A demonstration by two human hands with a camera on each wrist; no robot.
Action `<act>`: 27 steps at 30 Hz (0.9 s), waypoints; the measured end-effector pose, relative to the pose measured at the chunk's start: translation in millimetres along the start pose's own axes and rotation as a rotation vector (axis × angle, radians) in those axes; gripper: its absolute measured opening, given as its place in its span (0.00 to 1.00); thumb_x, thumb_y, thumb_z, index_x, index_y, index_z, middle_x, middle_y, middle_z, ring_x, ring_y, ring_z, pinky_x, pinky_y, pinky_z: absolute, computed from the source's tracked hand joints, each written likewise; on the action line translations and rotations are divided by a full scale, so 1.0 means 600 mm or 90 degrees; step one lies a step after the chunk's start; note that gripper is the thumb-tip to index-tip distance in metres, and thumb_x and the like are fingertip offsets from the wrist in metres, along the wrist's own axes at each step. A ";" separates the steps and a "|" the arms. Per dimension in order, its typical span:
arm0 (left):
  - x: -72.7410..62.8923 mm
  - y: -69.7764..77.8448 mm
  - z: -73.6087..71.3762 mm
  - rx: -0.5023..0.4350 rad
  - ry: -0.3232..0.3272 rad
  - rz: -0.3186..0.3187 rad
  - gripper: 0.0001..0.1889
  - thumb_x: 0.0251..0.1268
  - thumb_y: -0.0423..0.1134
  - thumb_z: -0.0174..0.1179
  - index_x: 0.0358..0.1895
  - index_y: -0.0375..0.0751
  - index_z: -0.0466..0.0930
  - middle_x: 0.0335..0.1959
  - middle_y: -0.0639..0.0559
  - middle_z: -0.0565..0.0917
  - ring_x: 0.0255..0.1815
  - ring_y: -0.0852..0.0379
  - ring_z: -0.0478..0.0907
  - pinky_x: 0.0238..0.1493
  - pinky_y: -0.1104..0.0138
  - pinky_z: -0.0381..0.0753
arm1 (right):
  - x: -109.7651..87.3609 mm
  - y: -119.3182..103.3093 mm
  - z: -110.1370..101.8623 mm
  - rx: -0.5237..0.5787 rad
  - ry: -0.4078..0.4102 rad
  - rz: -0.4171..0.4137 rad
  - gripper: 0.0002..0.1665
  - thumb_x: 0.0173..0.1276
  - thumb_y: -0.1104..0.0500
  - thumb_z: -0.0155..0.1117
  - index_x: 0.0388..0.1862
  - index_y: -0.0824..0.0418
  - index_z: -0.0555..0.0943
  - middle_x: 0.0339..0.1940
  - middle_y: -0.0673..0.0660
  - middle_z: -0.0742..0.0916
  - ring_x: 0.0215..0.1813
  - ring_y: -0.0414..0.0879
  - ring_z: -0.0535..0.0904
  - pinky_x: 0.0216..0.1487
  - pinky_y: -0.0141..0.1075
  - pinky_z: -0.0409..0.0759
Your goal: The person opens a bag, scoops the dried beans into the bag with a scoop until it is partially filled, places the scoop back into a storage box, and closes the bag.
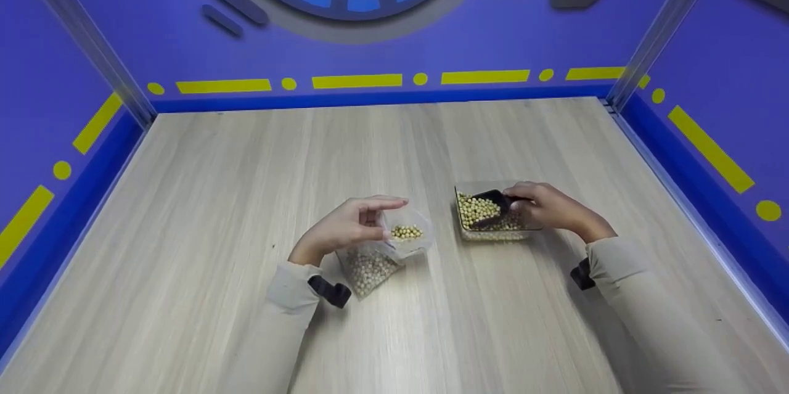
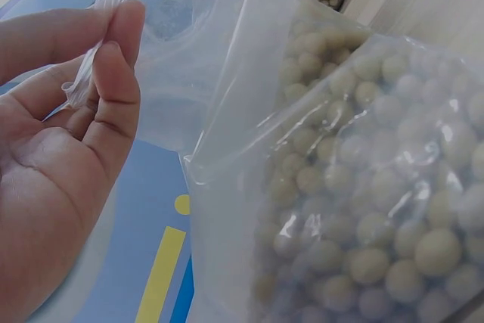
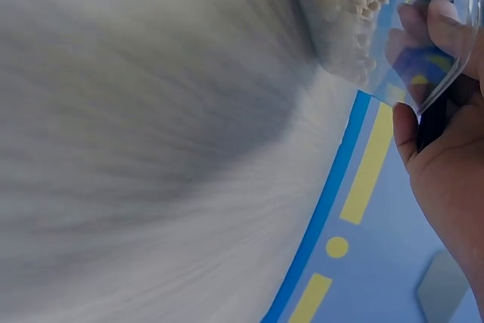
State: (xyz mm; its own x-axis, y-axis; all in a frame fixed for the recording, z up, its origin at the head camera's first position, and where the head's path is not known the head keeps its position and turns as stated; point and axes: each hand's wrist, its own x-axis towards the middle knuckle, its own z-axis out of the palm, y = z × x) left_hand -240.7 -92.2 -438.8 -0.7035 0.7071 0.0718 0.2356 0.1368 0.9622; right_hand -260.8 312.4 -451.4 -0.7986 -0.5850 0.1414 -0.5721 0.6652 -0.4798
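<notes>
My left hand (image 1: 345, 227) pinches the rim of a clear plastic bag (image 2: 234, 104), whose mouth gapes upward. Round pale yellow beans (image 2: 370, 262), likely soybeans, fill the bag's lower part, which lies against the table. To the right, a clear rectangular container (image 1: 493, 236) holds more of the same beans (image 1: 471, 209). A small black scoop (image 1: 491, 198) dips into that container among the beans. My right hand (image 1: 545, 206) grips the scoop's handle over the container's right side; in the right wrist view the fingers show partly through the clear wall.
Under everything is a light wood-grain table (image 1: 216, 209). Blue-purple panels (image 1: 370, 55) with yellow dashes enclose its back and both sides, joined by metal posts (image 1: 666, 24) at the corners. Dark straps (image 1: 330, 291) sit on both wrists.
</notes>
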 end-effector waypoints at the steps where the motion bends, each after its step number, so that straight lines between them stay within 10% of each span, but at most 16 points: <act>1: 0.000 0.000 0.000 -0.001 -0.001 0.001 0.30 0.59 0.26 0.62 0.67 0.36 0.69 0.69 0.41 0.69 0.29 0.65 0.68 0.33 0.76 0.72 | 0.000 0.001 -0.001 0.002 -0.002 0.004 0.19 0.68 0.68 0.57 0.56 0.74 0.77 0.51 0.69 0.83 0.55 0.64 0.78 0.55 0.54 0.75; 27: 0.001 0.001 0.000 0.004 0.000 0.000 0.30 0.59 0.26 0.61 0.67 0.34 0.68 0.69 0.41 0.69 0.29 0.65 0.67 0.31 0.77 0.70 | -0.007 0.011 -0.015 0.085 -0.036 0.108 0.24 0.71 0.61 0.56 0.63 0.70 0.74 0.62 0.69 0.78 0.66 0.66 0.69 0.63 0.56 0.70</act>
State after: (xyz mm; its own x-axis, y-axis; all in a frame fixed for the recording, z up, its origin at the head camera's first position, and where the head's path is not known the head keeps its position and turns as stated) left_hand -241.1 -91.4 -438.1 -0.7029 0.7076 0.0718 0.2397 0.1406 0.9606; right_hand -262.8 323.3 -447.6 -0.8674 -0.4976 0.0011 -0.3974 0.6915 -0.6032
